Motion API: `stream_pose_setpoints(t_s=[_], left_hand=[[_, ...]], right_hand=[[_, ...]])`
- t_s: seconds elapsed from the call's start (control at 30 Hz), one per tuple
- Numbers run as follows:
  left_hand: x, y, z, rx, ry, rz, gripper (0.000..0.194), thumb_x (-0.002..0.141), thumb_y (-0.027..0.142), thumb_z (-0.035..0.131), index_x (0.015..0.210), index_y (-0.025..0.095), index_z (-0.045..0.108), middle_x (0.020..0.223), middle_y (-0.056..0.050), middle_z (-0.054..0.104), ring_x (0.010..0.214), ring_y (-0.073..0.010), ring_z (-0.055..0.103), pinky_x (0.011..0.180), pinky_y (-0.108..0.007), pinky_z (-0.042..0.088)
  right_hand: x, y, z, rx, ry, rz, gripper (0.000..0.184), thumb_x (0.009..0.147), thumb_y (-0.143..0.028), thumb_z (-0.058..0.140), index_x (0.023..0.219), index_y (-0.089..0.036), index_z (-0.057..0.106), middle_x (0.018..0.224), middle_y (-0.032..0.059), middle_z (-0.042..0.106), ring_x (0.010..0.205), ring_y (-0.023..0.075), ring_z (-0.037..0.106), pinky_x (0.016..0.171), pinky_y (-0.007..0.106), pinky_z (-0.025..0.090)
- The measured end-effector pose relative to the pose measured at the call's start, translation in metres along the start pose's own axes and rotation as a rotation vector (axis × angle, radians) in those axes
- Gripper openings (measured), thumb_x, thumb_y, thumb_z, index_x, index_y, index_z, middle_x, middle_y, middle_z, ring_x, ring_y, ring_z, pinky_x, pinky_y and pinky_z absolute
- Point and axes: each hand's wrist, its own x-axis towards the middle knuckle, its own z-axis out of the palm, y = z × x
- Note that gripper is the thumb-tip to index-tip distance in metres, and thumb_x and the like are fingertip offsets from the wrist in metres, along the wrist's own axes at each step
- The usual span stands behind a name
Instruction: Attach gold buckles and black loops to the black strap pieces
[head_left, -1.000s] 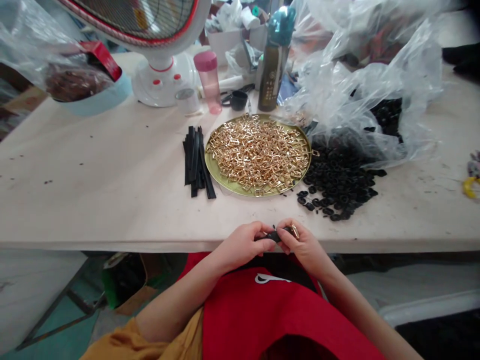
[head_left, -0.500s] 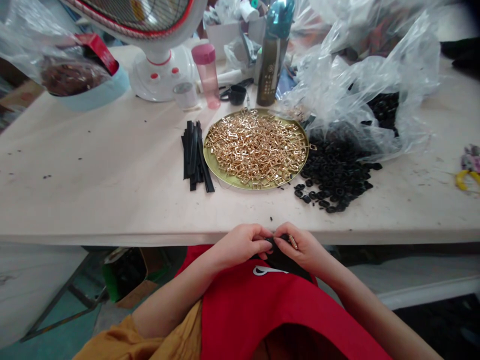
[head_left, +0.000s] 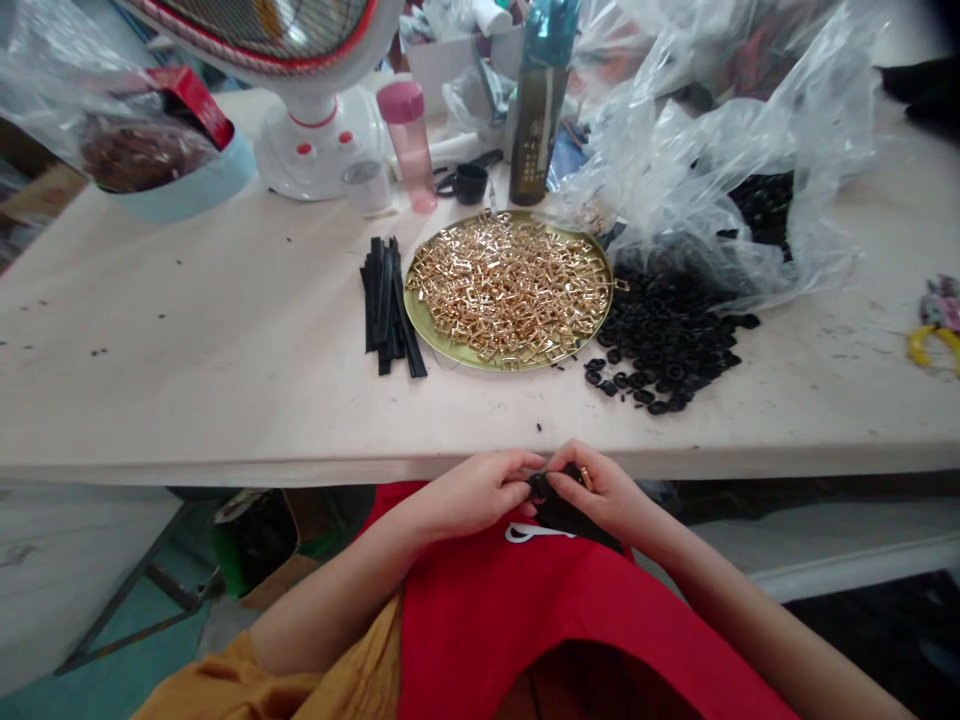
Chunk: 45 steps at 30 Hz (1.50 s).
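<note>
Both hands meet just over the table's front edge, above the red apron (head_left: pixel 480 600). My left hand (head_left: pixel 487 490) is closed, thumb and fingers pinching a small black piece (head_left: pixel 538 486); its shape is mostly hidden. Tips of my right hand (head_left: pixel 596 490) touch near the same piece. A small gold buckle (head_left: pixel 586 478) is tucked among the right hand's bent fingers. Beyond the hands, a round tray (head_left: pixel 442 348) carries a heap of gold buckles (head_left: pixel 517 290). Right of it lies a pile of black loops (head_left: pixel 667 340), and left of it a bundle of black strips (head_left: pixel 386 305).
A white fan (head_left: pixel 319 140) stands at the back left, beside a pink-lidded cup (head_left: pixel 409 140) and a dark bottle (head_left: pixel 536 120). Clear plastic bags (head_left: pixel 720 180) spread over the back right. Yellow-handled pliers (head_left: pixel 930 345) lie at the far right.
The view has shifted slightly. Both hands stay together at the table edge with small finger movements, and the gold buckle shows a little less between the right fingers.
</note>
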Motion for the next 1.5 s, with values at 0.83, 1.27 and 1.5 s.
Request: stream_pose_setpoints(t_s=[0.83, 1.27, 1.5], left_hand=[[0.000, -0.003, 0.002, 0.084, -0.006, -0.085, 0.028, 0.081, 0.034, 0.039, 0.065, 0.014, 0.052, 0.056, 0.002, 0.053, 0.049, -0.0080, 0.046, 0.051, -0.019, 0.036], [0.002, -0.012, -0.002, 0.156, 0.019, -0.049, 0.033, 0.083, 0.035, 0.031, 0.079, 0.014, 0.056, 0.055, 0.004, 0.045, 0.052, -0.0084, 0.041, 0.052, -0.019, 0.033], [-0.001, -0.004, -0.008, 0.188, -0.015, -0.053, 0.026, 0.080, 0.033, 0.040, 0.068, 0.014, 0.054, 0.060, 0.003, 0.052, 0.055, -0.0085, 0.045, 0.054, -0.019, 0.033]], right_hand=[[-0.004, -0.001, 0.012, -0.054, 0.165, -0.094, 0.015, 0.082, -0.026, 0.042, 0.092, -0.019, 0.051, 0.082, 0.0042, 0.060, 0.075, 0.0160, 0.055, 0.068, 0.028, 0.045], [-0.005, -0.004, 0.014, 0.098, 0.143, -0.071, 0.018, 0.084, -0.027, 0.040, 0.095, -0.018, 0.050, 0.081, 0.0040, 0.059, 0.073, 0.0150, 0.056, 0.068, 0.027, 0.046], [-0.003, -0.001, 0.024, 0.138, 0.268, 0.005, 0.022, 0.085, -0.032, 0.038, 0.097, -0.017, 0.048, 0.078, 0.0038, 0.056, 0.066, 0.0137, 0.053, 0.060, 0.025, 0.044]])
